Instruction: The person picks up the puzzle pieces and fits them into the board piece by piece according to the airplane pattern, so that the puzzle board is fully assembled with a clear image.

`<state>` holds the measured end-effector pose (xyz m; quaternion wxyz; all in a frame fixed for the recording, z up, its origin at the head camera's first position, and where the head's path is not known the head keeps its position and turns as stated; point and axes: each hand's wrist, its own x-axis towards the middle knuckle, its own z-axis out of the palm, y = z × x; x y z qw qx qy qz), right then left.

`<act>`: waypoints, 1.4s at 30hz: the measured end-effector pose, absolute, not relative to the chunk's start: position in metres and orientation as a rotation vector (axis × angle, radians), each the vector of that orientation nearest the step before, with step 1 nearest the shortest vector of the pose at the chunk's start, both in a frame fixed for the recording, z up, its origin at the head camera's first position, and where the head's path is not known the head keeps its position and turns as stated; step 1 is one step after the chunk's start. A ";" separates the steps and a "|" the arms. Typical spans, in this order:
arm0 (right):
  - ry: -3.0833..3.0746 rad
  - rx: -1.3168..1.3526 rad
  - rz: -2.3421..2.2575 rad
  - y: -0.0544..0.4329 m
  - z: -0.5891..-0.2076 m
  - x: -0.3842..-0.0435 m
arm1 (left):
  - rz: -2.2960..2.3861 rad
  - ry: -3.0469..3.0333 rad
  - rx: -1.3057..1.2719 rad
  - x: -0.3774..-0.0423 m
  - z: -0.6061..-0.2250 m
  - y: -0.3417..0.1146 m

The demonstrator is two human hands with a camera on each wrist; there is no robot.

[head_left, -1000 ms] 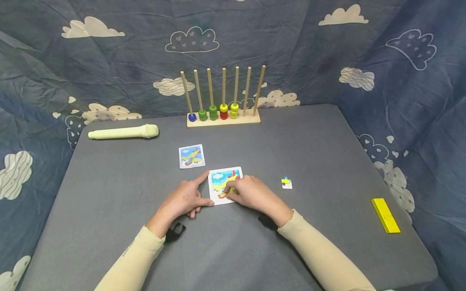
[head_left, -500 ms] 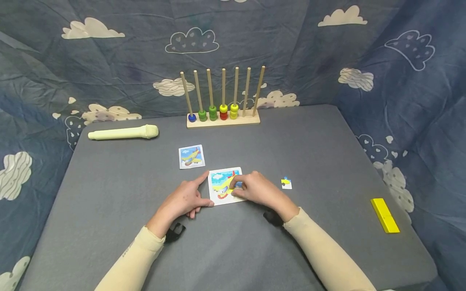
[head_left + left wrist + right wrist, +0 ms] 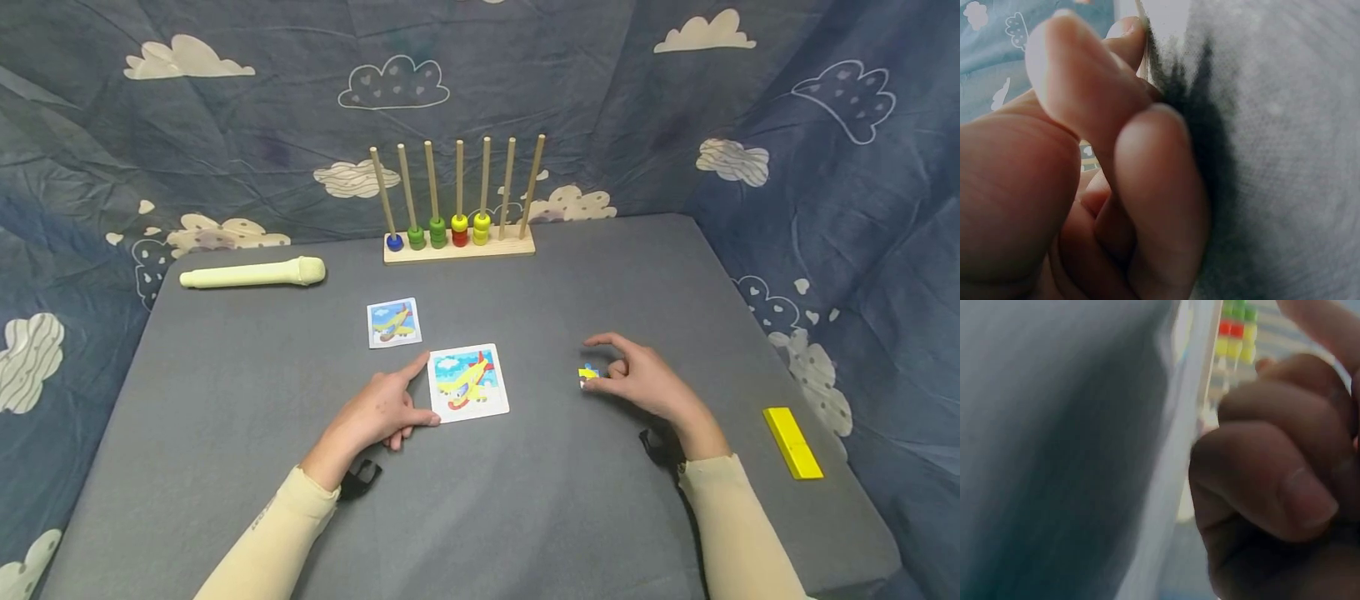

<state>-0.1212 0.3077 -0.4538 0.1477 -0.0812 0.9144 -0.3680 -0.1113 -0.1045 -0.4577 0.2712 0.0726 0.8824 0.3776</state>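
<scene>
A square jigsaw puzzle of a yellow airplane, with a white border, lies flat in the middle of the grey table. At its left edge, my left hand touches the upper corner with the index fingertip and the lower corner with the thumb. Off to the right lies a loose yellow, blue and white puzzle piece. My right hand is over that piece; its thumb covers the lower part, and the outstretched index finger stays apart from it. The wrist views show mostly blurred fingers of the left hand and right hand.
Above the puzzle lies a small airplane picture card. A pale yellow toy microphone rests at the back left. A wooden peg stand with coloured beads stands at the back. Yellow blocks lie near the right edge.
My right hand has left the puzzle and moved right to the loose piece, its thumb and index finger spreading apart. The airplane picture is now uncovered. My left hand stays in place.
</scene>
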 end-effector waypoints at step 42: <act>2.653 -0.196 -0.967 0.321 -0.463 -0.114 | 1.025 2.366 0.193 -0.111 -0.456 -0.105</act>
